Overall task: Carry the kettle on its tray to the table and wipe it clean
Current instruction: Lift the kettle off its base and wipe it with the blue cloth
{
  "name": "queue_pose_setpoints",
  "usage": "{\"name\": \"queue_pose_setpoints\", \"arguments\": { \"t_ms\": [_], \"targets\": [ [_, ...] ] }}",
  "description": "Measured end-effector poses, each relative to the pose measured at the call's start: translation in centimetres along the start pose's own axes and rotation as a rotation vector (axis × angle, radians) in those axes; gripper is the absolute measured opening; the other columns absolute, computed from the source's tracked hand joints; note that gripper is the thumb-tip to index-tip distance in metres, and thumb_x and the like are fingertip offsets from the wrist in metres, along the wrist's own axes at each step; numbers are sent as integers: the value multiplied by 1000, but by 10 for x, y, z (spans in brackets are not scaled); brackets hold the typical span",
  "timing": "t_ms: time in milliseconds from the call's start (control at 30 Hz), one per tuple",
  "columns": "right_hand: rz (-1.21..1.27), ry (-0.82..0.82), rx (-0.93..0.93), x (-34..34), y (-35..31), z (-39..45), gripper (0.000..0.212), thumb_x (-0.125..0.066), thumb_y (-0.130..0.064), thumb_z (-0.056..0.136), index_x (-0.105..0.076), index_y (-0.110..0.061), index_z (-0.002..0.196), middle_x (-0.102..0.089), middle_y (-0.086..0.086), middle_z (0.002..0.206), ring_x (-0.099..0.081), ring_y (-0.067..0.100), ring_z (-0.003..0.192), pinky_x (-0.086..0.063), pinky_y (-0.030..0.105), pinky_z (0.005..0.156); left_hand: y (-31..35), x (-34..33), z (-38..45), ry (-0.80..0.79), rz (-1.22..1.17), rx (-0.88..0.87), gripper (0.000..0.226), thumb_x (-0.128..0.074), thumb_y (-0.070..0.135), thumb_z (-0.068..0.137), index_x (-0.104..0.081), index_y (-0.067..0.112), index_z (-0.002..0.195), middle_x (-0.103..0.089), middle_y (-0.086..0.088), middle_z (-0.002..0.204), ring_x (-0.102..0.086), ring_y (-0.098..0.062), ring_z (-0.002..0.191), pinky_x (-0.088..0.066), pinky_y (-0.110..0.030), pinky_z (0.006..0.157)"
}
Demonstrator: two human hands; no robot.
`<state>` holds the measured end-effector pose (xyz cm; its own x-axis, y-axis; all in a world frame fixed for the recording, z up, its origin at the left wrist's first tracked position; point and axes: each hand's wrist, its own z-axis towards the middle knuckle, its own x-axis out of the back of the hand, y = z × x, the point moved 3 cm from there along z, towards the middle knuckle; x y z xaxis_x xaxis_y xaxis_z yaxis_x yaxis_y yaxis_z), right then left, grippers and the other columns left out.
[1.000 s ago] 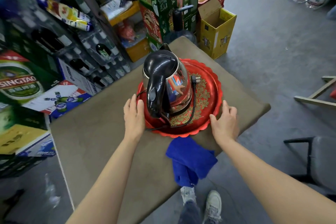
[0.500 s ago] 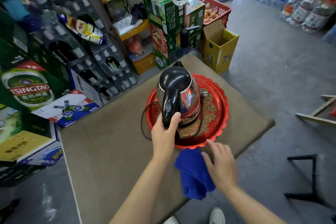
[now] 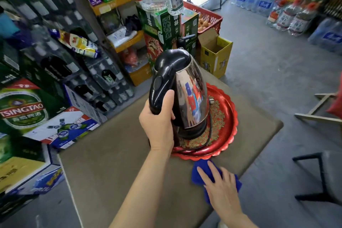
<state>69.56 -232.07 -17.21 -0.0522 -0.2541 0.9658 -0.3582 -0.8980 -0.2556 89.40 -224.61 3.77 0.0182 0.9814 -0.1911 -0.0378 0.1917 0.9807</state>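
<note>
Where the right hand is laid: the right hand [image 3: 221, 189] is pressed flat on a blue cloth [image 3: 199, 173], fingers straight and spread, with nothing gripped.
Blue cloth: it is found at the near right edge of the bench [image 3: 114, 163], just in front of the red tray [image 3: 228, 126], and is largely covered by the hand.
Left hand: the left hand [image 3: 159, 124] is wrapped round the black handle [image 3: 159, 89] of the electric kettle [image 3: 190, 94], with the thumb laid up along the handle.
Electric kettle: a steel body with a black lid is held tilted over the near left part of the tray. Whether its base is touching the tray cannot be told.
Power cord: a black cord [image 3: 210, 135] is looped across the tray beneath the kettle.
Red tray: round, scallop-rimmed and gold-patterned, it is set on the far right part of the bench.
Right of the bench: a black chair frame [image 3: 322, 176] is seen on the grey floor, with a pale wooden frame [image 3: 318, 109] farther off.
Left of the bench: Tsingtao beer cartons [image 3: 22, 109] are stacked beside crates of dark bottles.
Beyond the bench: an open yellow carton [image 3: 216, 55] is placed beside green cartons [image 3: 164, 26], with a red crate of eggs [image 3: 209, 16] behind.
Far right: packs of bottled water [image 3: 259, 0] are stacked well apart from the bench.
</note>
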Motion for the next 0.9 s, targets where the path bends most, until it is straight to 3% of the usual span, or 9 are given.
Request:
{"name": "queue_pose_setpoints", "arguments": {
  "t_ms": [100,267,333,400,433,533,633,733,900],
  "targets": [
    [167,47,-30,4,11,9,96,-81,6,44,-52,-34,126,-53,-2,127,-49,29,85,-53,42,68,32,17,5,19,39,-70,26,-73,40,77,-58,24,64,-49,1,46,-43,-18,45,-41,-30,53],
    [837,59,-338,64,10,10,77,-66,16,80,-69,-58,102,-74,-21,105,-63,14,106,-40,2,86,77,49,16,138,62,-120,41,-70,46,81,-55,11,68,-49,3,41,-42,-19,39,-39,-32,49],
    [1091,-60,-263,84,-1,10,61,-52,21,87,-74,-33,105,-73,2,119,-62,13,114,-42,4,91,98,62,20,206,66,-89,41,-70,43,86,-55,9,69,-47,4,42,-41,-19,39,-37,-32,48],
    [1680,74,-105,128,-6,21,47,-10,8,103,-40,10,140,-29,35,152,-33,27,143,-22,30,118,123,70,22,241,60,-88,41,-69,41,88,-54,8,70,-47,3,43,-39,-19,40,-35,-32,47],
    [1946,-64,-75,151,-22,14,47,-7,-8,108,-21,12,148,-19,37,153,-23,36,146,-18,42,119,136,73,20,250,72,-103,42,-69,42,88,-54,7,71,-46,3,44,-39,-19,39,-36,-32,46],
    [1690,-83,-16,230,-75,11,63,-91,-31,58,-72,-22,117,-73,14,114,-73,24,96,-60,36,71,176,81,11,293,87,-149,43,-70,45,87,-55,6,75,-47,2,45,-41,-17,38,-37,-30,44],
    [1830,82,89,318,-144,32,46,-83,-40,64,-73,-42,109,-72,-3,119,-71,16,103,-59,35,80,203,87,0,353,73,-172,45,-69,46,86,-55,5,74,-48,4,45,-42,-14,37,-38,-26,41],
    [1483,451,321,368,-205,48,49,-65,-26,92,-51,-33,138,-55,-13,140,-48,4,132,-36,29,111,221,90,-10,400,73,-197,45,-70,48,86,-58,6,73,-50,4,46,-44,-13,38,-39,-26,41],
    [704,752,395,386,-288,81,47,-33,-47,102,-42,-33,146,-37,3,157,-36,30,140,-29,52,112,250,97,-28,379,97,-241,36,-68,40,89,-66,9,71,-63,3,59,-53,-7,46,-43,-25,49]
  ]
}}
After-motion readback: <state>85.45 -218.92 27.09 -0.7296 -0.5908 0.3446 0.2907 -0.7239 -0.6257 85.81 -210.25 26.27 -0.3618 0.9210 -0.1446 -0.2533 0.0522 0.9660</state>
